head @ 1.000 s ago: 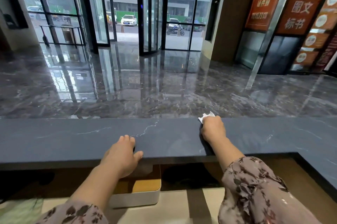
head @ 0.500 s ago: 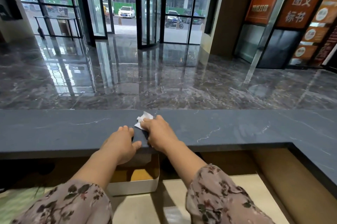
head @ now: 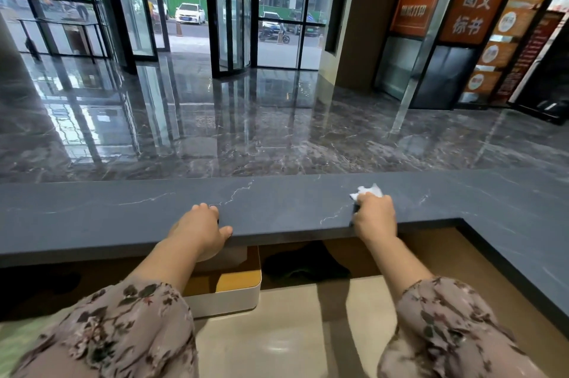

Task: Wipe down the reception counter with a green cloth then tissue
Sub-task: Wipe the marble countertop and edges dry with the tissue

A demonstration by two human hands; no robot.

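Observation:
The dark grey stone reception counter [head: 277, 208] runs across the view and turns toward me on the right. My right hand [head: 374, 216] presses a crumpled white tissue [head: 368, 190] onto the counter top right of centre; the fingers curl round the tissue and only its far end shows. My left hand [head: 200, 228] rests on the counter's near edge, fingers on top and thumb against the front face, holding nothing. A pale green patch [head: 18, 336] shows at the lower left, mostly hidden by my sleeve; I cannot tell whether it is the cloth.
Under the counter lies a lower beige desk [head: 286, 331] with a white and orange box [head: 234, 294] and a dark object [head: 304, 263]. Beyond the counter are a glossy marble lobby floor [head: 246, 125], glass doors and orange signs.
My right hand slid the tissue left until it was next to my left hand, then back right along the counter. My left hand stayed on the near edge.

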